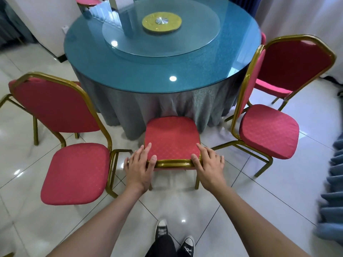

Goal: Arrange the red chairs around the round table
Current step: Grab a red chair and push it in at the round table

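The round table (148, 84) has a blue glass top, a glass turntable (194, 39) and a grey-blue skirt. Straight in front of me stands a red chair (171, 138) with a gold frame, its seat facing the table and almost touching the skirt. My left hand (138, 167) grips the left top corner of its backrest and my right hand (207, 164) grips the right corner, thumbs over the rail. A second red chair (76, 173) on the left faces away from the table. On the right, a third red chair (269, 130) stands sideways.
Behind the right chair is another red chair (297, 62), and one more (87, 0) is at the far side. Blue folded fabric (332, 191) lies at the right edge. A white wall (46, 25) stands back left. My shoes (163, 229) are on glossy white tiles.
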{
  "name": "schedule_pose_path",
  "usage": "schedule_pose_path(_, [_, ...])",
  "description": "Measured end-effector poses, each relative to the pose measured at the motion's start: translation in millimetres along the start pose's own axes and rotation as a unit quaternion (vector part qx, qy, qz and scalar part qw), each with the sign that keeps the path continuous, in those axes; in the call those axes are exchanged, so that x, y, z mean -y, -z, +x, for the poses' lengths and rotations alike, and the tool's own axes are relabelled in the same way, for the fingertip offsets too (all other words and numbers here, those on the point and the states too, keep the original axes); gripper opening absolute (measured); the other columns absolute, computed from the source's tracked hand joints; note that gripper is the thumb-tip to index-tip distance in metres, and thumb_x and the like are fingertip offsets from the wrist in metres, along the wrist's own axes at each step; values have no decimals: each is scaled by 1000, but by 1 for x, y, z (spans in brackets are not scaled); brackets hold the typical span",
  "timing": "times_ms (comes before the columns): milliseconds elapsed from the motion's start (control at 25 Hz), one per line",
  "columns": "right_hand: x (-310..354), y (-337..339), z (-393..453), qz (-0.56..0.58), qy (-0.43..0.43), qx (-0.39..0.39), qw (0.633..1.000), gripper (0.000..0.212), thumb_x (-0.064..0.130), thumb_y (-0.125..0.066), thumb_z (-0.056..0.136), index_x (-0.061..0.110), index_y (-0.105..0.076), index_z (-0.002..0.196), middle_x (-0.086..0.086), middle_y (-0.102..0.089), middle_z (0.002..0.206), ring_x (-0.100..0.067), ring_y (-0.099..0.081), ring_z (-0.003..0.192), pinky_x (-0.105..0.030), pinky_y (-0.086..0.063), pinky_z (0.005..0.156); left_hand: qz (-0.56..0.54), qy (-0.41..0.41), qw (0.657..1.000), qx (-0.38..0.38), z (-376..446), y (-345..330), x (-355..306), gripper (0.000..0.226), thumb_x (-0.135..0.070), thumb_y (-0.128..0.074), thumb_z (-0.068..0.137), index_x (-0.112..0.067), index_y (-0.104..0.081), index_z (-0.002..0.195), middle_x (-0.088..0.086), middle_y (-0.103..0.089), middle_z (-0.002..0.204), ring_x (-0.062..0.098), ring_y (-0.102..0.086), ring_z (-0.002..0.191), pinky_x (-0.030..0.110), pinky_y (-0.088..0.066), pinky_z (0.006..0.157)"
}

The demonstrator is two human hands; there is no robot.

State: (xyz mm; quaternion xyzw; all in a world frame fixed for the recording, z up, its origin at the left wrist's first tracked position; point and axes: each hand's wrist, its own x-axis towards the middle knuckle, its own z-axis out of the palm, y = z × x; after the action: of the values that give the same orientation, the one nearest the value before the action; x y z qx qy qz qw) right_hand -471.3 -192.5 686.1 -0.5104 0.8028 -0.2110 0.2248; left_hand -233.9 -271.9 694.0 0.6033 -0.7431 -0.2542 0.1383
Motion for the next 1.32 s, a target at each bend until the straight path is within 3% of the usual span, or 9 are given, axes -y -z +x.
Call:
schedule_pose_path(240, [13, 2, 61, -8, -4, 2, 1000, 76, 80, -6, 92, 42, -30, 154, 3, -42, 148, -25, -36, 138, -58, -7, 123, 10, -1, 1000, -24, 62, 5, -7, 74, -68, -4, 90, -39, -31, 153, -3, -33, 159, 19, -26, 147, 52, -13, 119])
schedule_pose_path(440, [27, 7, 119, -16, -5, 6, 1000, 76, 78, -5, 92, 41, -30, 154, 4, -41, 149, -23, -36, 137, -58, -14, 121, 11, -5, 1000, -19, 125, 5, -2, 70, -69, -4, 92, -43, -29, 152, -3, -31, 160, 20, -23, 148, 51, -10, 120])
schedule_pose_path(760, [37, -2, 161, -9, -7, -57, 998, 86, 82, 1, 89, 37, -41, 149, 4, -47, 140, -20, -40, 128, -57, -19, 118, 9, -20, 997, -79, 171, -1, -1, 67, -68, -7, 97, -40, -41, 147, -6, -43, 153, 15, -33, 142, 52, -19, 117])
schedule_pose_path(960, [39, 1, 159, -10, -9, -44, 999, 79, 78, -7, 92, 36, -40, 150, 3, -48, 140, -22, -42, 128, -57, -20, 118, 26, -19, 998, -59, 169, 3, -3, 74, -69, -1, 94, -37, -39, 149, -5, -41, 154, 16, -33, 142, 50, -19, 117])
schedule_pose_path(1200, [41, 17, 151, -51, -11, 38, 998, 81, 78, -3, 90, 40, -25, 157, 1, -44, 147, -23, -37, 138, -52, -21, 120, 41, -3, 998, 43, 161, 22, -4, 67, -67, -6, 93, -43, -29, 152, -5, -34, 159, 20, -22, 149, 50, -13, 121])
schedule_pose_path(1320, [43, 29, 146, -48, -4, 11, 999, 77, 78, -7, 94, 39, -26, 158, 2, -47, 147, -21, -41, 136, -44, -27, 118, 23, -5, 998, 54, 160, 34, -12, 67, -68, -9, 93, -43, -30, 152, -5, -36, 158, 21, -23, 148, 51, -15, 121])
